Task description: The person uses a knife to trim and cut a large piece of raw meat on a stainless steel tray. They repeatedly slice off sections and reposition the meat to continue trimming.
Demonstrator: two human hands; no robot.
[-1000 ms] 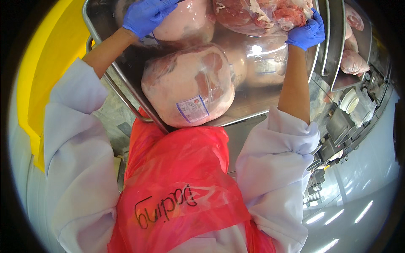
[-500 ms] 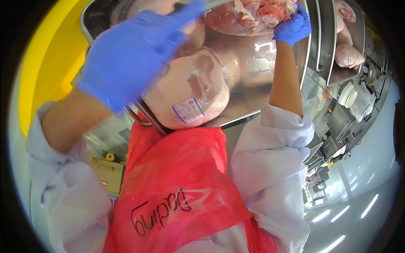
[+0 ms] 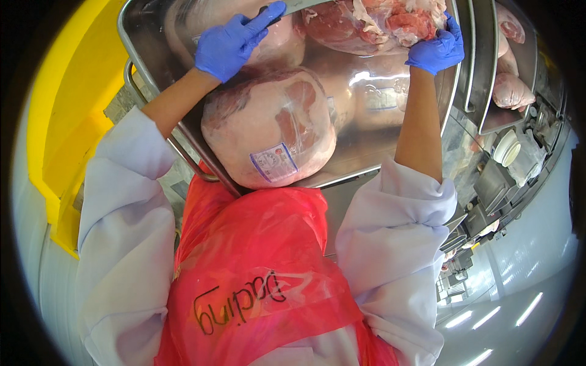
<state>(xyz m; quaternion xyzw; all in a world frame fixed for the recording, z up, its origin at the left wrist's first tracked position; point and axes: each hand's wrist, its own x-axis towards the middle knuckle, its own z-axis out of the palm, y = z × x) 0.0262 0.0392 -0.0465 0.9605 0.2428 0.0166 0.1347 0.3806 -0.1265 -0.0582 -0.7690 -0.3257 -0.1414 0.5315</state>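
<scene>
Since half a second ago, the left hand (image 3: 229, 49) has dropped away from the camera and sits over the metal tub (image 3: 360, 152) again, while the right hand (image 3: 436, 52) stays at the far meat. Its grip pinches the ragged, cut end of the raw meat joint (image 3: 372, 27), which lies at the tub's far right. The left grip is wrapped round the dark handle of what looks like a knife (image 3: 296, 7), its blade mostly cut off by the top edge. A film-wrapped joint (image 3: 268, 125) rests nearer the body, against the tub's near rim. Wet gloves on slick meat could let the joint slip, and the blade might then catch the right fingers or nick neighbouring film.
</scene>
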